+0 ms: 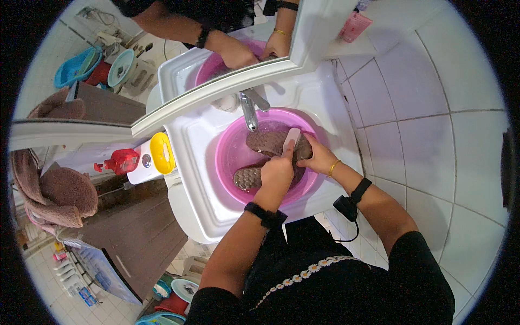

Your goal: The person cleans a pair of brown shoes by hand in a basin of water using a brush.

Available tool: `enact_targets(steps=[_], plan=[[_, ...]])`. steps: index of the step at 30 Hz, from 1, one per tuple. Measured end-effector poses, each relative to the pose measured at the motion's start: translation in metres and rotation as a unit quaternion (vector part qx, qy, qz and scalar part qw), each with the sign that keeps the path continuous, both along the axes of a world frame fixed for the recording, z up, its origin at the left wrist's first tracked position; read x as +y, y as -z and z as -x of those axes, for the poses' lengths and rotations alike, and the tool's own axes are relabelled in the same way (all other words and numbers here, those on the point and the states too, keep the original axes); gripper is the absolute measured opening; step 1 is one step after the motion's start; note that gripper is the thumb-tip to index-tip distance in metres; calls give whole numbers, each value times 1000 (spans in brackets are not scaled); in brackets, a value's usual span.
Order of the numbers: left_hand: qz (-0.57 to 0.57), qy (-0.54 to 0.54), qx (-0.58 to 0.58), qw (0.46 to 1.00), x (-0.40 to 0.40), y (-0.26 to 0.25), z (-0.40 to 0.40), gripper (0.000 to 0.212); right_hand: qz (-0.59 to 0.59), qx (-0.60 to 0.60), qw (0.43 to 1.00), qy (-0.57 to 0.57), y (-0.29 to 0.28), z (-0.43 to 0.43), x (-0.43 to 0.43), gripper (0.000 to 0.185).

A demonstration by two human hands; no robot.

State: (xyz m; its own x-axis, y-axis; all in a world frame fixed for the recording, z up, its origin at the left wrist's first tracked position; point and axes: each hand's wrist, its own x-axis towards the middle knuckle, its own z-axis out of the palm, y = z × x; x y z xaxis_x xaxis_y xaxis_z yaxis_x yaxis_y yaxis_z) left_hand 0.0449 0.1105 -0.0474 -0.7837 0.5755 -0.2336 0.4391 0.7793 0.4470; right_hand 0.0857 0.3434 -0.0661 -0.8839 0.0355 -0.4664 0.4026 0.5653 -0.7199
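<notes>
A pink plastic basin (pixel 219 156) with water in it stands in the white washbasin. My right hand (pixel 321 156) grips one end of a brown textured slipper (pixel 264 142) at the far side of the basin. My left hand (pixel 278 172) holds a pale-handled brush (pixel 291 138) against that slipper, with the index finger stretched along the handle. The brush's bristles are mostly hidden. A second brown slipper (pixel 247 178) lies in the basin to the left of my left hand, partly covered by it.
The chrome faucet (pixel 249 111) reaches over the basin's far rim. Beyond it is a framed mirror (pixel 219 87). On the left are a yellow soap dish (pixel 162 153), a red pump bottle (pixel 124 161) and a brown towel (pixel 67 193). A tiled wall (pixel 422 154) rises on the right.
</notes>
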Motion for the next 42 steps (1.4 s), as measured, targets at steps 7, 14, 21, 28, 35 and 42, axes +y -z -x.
enact_targets(steps=[7, 14, 21, 28, 35, 42], plan=[[132, -88, -72, 985, -58, 84, 63, 61, -13, -55, 998, -23, 2, 4, 0, 134], [149, -102, -111, 977, -96, 99, 72, 67, 0, -49, 998, -40, 22, 20, -4, 136], [-4, 72, -5, 997, -24, -45, -18, 81, -5, -57, 998, 1, 16, 15, 6, 133], [78, -37, -20, 996, -30, 42, 33, 94, -43, -57, 996, -46, 11, 23, -4, 135], [21, 79, -20, 996, -5, -33, -9, 80, -51, 4, 998, -33, 31, 13, 15, 136], [86, -15, -109, 990, -14, 53, 43, 74, -14, -80, 997, -1, -2, 7, -7, 131]])
